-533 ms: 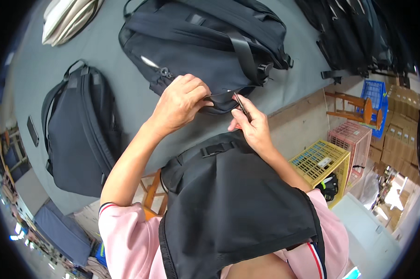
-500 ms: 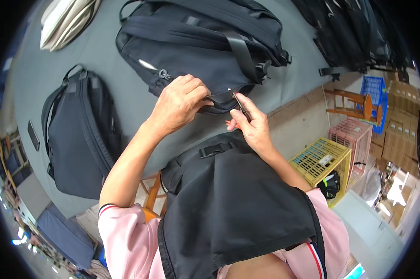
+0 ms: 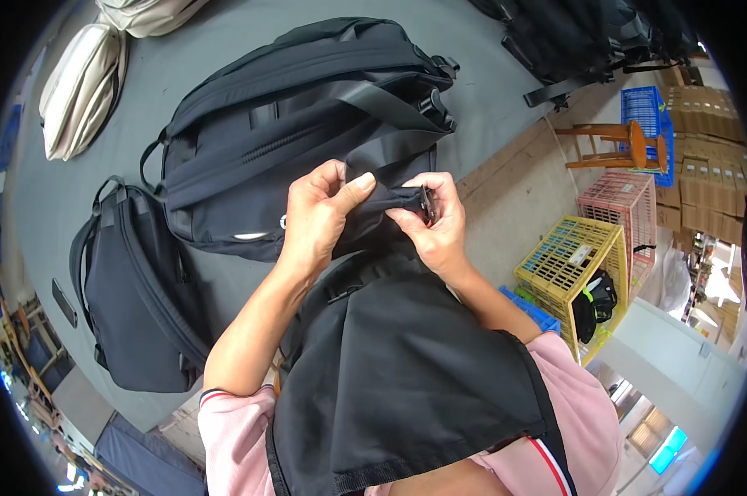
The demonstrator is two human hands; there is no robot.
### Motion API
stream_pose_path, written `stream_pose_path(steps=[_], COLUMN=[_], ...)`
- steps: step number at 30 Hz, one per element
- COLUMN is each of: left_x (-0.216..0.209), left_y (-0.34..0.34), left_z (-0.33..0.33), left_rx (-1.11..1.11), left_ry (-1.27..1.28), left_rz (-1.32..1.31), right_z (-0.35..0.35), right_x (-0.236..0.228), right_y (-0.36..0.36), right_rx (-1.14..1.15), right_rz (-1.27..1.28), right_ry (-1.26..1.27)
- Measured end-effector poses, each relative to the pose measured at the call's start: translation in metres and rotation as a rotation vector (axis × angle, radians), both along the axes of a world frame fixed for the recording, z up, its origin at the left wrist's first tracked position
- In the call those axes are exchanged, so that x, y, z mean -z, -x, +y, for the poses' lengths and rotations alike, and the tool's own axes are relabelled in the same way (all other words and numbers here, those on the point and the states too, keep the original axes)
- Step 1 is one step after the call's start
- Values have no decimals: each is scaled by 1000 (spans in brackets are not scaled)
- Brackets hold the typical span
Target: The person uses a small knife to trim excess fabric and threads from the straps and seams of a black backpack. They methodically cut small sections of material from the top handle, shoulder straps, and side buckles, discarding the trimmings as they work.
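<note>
Left hand [image 3: 319, 207], right hand [image 3: 436, 217]: fingertips nearly closed, pinching dark fabric of black backpack [image 3: 253, 178] at table's [image 3: 175, 83] near edge; tool in right, cannot tell. Bag now turned, bringing its near-right corner to the fingers.

This looks like a bag workshop: black bags [image 3: 299, 124] and pale bags [image 3: 84, 91] lie on a big table [image 3: 224, 50], while plastic crates [image 3: 568, 264] and stacked cartons [image 3: 708, 157] stand nearby.
</note>
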State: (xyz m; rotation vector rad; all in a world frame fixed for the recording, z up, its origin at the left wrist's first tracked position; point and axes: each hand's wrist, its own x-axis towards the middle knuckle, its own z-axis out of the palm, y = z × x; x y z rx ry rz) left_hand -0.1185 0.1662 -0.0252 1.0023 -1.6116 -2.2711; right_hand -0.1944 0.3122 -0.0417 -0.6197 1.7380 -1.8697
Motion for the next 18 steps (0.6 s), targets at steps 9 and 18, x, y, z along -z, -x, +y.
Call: stream_pose_path(steps=[9,18], left_x=[3,5], left_y=[-13,-16], left_z=[9,8], left_rx=[72,64], left_ry=[270,338], left_rz=[-154,-171], right_z=[27,-5], right_x=[-39,-87], right_y=[31,72], right_rx=[-278,-621], right_rz=[314,1052], right_ry=[-439,-565])
